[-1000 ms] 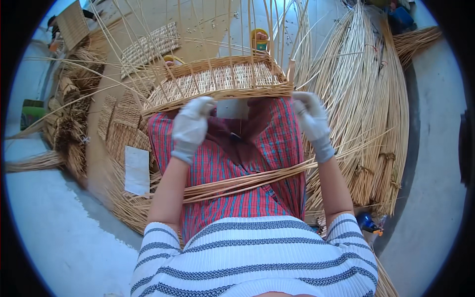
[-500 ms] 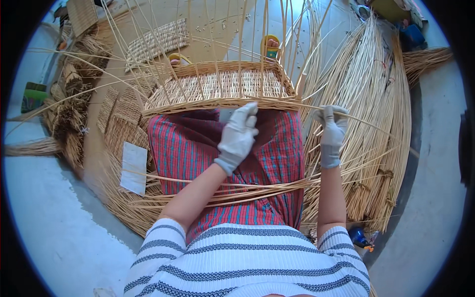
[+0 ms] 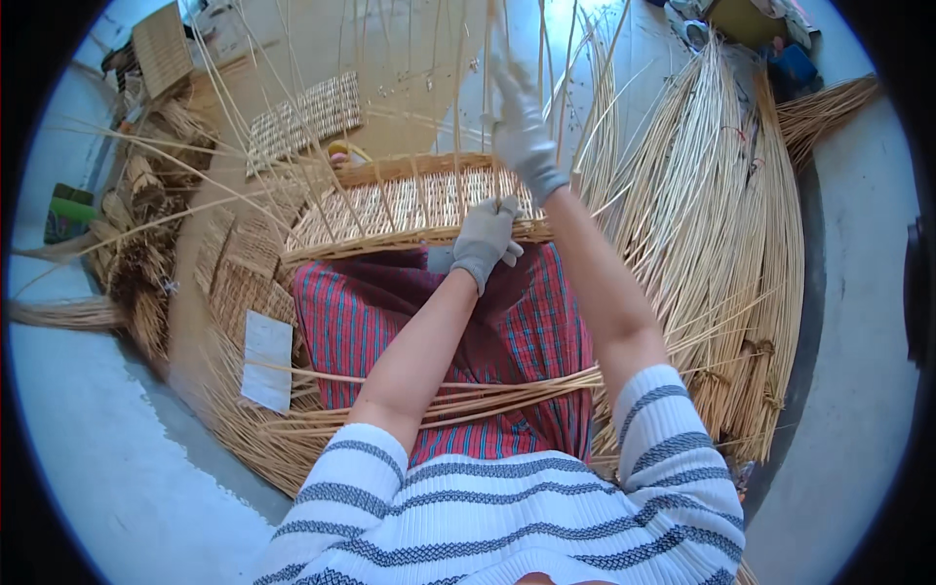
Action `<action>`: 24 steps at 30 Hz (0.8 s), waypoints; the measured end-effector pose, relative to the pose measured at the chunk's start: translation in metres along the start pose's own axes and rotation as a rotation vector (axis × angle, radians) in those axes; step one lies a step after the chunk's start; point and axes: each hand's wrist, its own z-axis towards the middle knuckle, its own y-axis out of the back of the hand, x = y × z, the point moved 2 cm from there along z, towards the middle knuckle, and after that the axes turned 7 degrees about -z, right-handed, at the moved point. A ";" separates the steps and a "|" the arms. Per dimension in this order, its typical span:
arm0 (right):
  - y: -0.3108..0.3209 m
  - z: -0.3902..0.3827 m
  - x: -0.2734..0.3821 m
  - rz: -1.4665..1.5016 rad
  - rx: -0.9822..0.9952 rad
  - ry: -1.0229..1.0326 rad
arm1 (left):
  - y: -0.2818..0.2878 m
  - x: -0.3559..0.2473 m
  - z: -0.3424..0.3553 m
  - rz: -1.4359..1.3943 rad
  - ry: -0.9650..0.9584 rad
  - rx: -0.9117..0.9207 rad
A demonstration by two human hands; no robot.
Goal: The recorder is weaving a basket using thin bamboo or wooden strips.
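Observation:
A partly woven wicker basket [image 3: 361,210] rests on my lap, its near rim edged with braided strands and several long upright stakes [image 3: 456,93] rising from it. My left hand [image 3: 486,239], in a pale work glove, is closed on the near rim, right of the middle. Over the basket's right part reaches my right hand [image 3: 526,141], gloved too, among the upright stakes. Its fingers are smeared by motion, so whether they hold a strand does not show. A red plaid cloth [image 3: 390,312] covers my legs under the basket.
Loose wicker strands [image 3: 526,392] lie across my lap. To the right spreads a large pile of long pale strands [image 3: 712,224]. Woven panels [image 3: 307,119] lie on the floor at the left, near bundled strands [image 3: 146,195] and a white sheet [image 3: 266,361].
My right hand has swung from the right side, where it held a strand out, up and left over the basket. My left hand has closed on the near rim.

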 end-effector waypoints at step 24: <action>0.071 -0.170 -0.058 0.642 -0.365 -0.807 | -0.016 0.010 0.011 -0.108 -0.008 -0.110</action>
